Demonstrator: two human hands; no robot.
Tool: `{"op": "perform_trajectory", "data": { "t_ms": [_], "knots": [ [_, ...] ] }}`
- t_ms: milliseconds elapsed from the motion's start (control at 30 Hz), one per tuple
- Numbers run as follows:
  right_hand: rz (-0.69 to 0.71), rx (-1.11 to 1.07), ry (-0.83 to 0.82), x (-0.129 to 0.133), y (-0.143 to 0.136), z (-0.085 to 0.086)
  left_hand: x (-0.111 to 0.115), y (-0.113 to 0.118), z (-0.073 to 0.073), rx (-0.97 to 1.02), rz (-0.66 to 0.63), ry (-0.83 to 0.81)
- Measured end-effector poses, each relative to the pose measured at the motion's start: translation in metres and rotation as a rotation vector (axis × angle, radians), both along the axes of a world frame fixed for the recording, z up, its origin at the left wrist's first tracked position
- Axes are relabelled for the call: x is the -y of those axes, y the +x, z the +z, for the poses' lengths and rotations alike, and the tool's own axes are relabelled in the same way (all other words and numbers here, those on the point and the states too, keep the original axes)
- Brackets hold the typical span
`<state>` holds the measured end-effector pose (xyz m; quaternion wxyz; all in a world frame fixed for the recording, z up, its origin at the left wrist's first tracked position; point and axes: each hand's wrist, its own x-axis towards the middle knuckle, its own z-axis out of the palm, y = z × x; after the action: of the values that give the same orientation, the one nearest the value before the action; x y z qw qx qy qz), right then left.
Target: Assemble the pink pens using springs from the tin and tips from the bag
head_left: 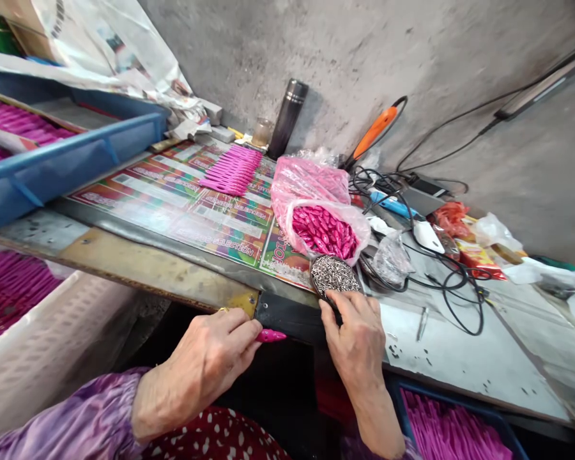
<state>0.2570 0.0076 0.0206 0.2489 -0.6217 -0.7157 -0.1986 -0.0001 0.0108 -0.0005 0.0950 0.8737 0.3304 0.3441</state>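
My left hand [206, 358] is closed around a slender, glossy pink plastic piece [271, 335] just off the bench's front edge. Only its pointed end, with small dark marks, sticks out past the fingers. My right hand [357, 332] reaches over the near rim of a round dark dish of small metal pins [335, 276]. Its thumb and index fingertip are close together there; whatever lies between them is too small to make out. Right behind the dish, an open pink plastic bag [311, 179] holds many small pink pieces [323, 230]. Slender pink pieces [233, 169] lie in a neat row farther back.
A blue crate [76, 163] with pink pieces stands at left, a white basket [71, 332] below. A dark flask [289, 118] leans by the wall. Cables [453, 287], an orange-handled tool [376, 131] and plastic bags crowd the right. A blue bin [460, 421] sits lower right.
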Motion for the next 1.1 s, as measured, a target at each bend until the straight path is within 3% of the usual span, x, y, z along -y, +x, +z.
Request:
{"op": "perform_trajectory", "data": {
  "t_ms": [300,567,800,967,1100],
  "knots": [
    [0.025,-0.03,-0.013,-0.002,0.001,0.002,0.003,0.0,0.0,0.008,-0.008,-0.037],
    [0.04,-0.27,-0.138,-0.008,0.006,0.009,0.005,-0.002,-0.003,-0.018,-0.013,-0.031],
    [-0.022,-0.461,-0.219,-0.014,0.01,0.014,0.006,-0.002,0.009,0.018,-0.038,-0.117],
    [0.02,-0.561,-0.189,0.008,-0.012,0.024,0.005,-0.005,0.018,0.027,-0.061,-0.244],
    [0.229,-0.696,-0.24,0.034,-0.046,0.028,0.005,-0.005,0.028,0.054,-0.084,-0.356]
  ]
}}
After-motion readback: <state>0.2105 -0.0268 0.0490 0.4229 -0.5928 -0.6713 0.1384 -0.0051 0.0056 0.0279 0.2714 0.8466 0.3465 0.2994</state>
